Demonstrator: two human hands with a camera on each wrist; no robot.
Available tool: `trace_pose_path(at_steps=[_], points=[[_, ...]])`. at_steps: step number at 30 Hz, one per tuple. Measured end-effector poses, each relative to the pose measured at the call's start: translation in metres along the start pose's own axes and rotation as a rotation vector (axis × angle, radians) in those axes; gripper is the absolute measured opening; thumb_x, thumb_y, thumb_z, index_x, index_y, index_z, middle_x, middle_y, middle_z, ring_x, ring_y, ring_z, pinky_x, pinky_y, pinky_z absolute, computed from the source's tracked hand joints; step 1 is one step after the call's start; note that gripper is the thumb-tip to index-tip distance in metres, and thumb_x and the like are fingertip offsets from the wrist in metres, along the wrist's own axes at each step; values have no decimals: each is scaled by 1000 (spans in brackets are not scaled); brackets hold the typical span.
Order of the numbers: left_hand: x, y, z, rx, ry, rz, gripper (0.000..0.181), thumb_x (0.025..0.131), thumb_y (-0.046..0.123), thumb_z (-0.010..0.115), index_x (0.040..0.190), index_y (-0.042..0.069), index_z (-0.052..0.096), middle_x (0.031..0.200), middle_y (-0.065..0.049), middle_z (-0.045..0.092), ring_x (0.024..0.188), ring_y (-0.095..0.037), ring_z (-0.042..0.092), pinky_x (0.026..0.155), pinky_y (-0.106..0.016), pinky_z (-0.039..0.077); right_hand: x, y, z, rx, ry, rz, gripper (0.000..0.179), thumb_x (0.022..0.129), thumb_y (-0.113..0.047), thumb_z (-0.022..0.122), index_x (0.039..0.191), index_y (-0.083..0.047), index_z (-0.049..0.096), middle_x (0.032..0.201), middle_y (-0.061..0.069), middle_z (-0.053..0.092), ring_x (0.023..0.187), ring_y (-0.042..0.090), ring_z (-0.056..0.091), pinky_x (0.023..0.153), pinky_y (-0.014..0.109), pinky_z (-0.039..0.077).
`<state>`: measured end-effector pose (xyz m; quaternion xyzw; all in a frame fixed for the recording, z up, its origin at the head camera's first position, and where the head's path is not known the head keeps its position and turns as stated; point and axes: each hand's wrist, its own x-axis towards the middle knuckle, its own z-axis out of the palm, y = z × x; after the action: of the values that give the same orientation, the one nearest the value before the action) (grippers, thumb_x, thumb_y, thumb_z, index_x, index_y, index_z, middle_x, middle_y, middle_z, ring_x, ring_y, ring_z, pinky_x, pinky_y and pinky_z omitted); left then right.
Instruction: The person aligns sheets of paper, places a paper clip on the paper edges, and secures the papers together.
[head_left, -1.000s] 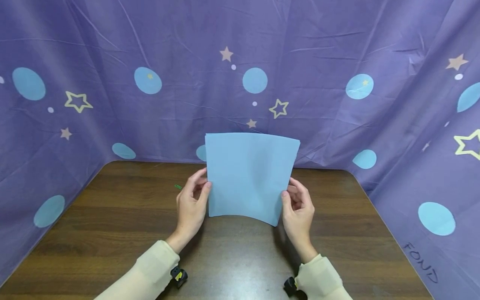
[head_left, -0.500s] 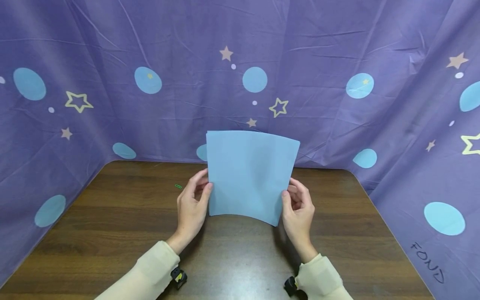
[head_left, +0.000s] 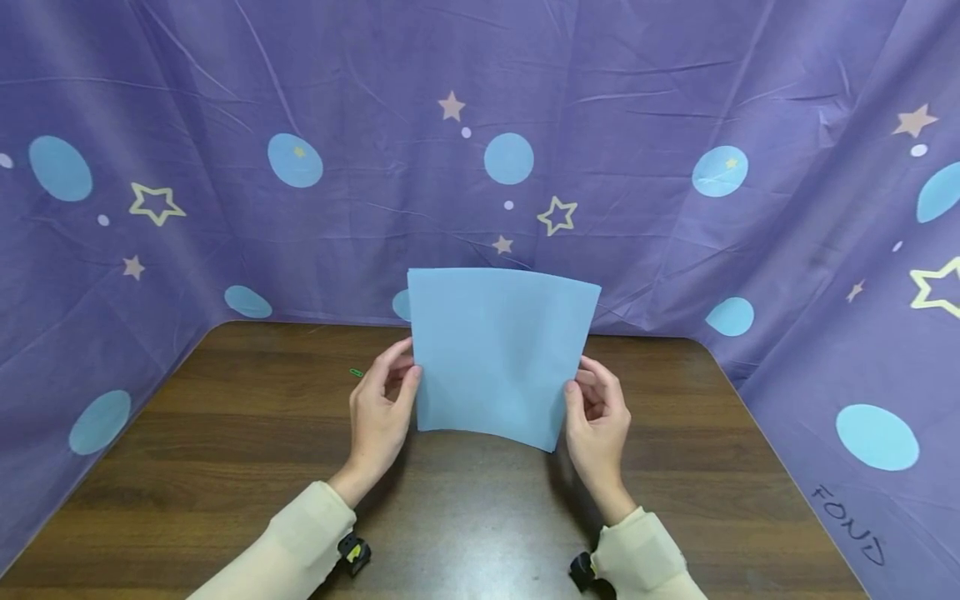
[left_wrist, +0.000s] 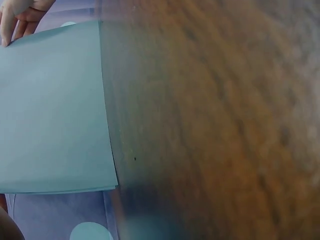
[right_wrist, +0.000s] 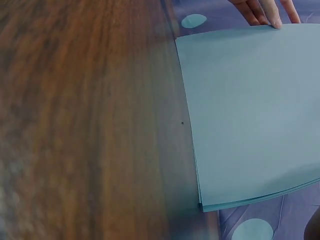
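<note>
The light blue paper (head_left: 495, 358), a thin stack whose layered edges show in both wrist views, is held up over the wooden table (head_left: 480, 517), bowed slightly, its upper part in front of the purple cloth (head_left: 390, 167) in the head view. At the paper's left edge the left hand (head_left: 378, 412) pinches it, thumb on the near face and fingers behind; at the paper's right edge the right hand (head_left: 600, 421) grips it the same way. Left of the paper, past the left hand's fingers, a small green clip (head_left: 356, 372) lies on the table. Nearer the person than the paper are two cream sleeves (head_left: 288, 546), each with a black device (head_left: 354, 552) at the wrist. Behind the paper and to both its sides hangs the cloth, printed with blue discs and stars; far right of the paper it bears handwritten letters (head_left: 847, 525).
</note>
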<state>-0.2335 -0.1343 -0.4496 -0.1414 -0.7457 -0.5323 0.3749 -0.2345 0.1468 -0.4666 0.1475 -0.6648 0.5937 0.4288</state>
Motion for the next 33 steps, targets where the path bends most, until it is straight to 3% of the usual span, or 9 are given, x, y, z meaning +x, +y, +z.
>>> trace_pose_path(at_steps=[6,17,26,33], points=[[2,0,-1,25,-11,29,43,101,4,72,142,16,67,109,-7,77,95,-13,70,82,-14,55,1,-1,2,-14,2,-5,40,93,14,70,131,2,67,98,18,75,77,10,67,53,15,42],[8,-2,4,-1,19,38,42,99,4,74,139,14,69,104,-8,77,95,-9,71,81,-13,55,10,1,7,-17,14,-57,36,94,14,70,129,3,68,99,19,74,80,6,67,56,13,43],[7,-6,1,-23,-5,37,45,98,0,75,141,12,67,107,-11,77,95,-18,73,88,-16,57,5,2,8,-25,20,-3,38,94,16,68,130,6,65,97,23,72,80,3,66,56,11,43],[10,-6,3,-21,10,34,45,99,2,74,142,13,67,109,-11,77,95,-22,73,89,-15,56,10,-23,14,-24,17,-22,37,93,19,65,129,10,62,93,28,69,78,5,65,58,11,43]])
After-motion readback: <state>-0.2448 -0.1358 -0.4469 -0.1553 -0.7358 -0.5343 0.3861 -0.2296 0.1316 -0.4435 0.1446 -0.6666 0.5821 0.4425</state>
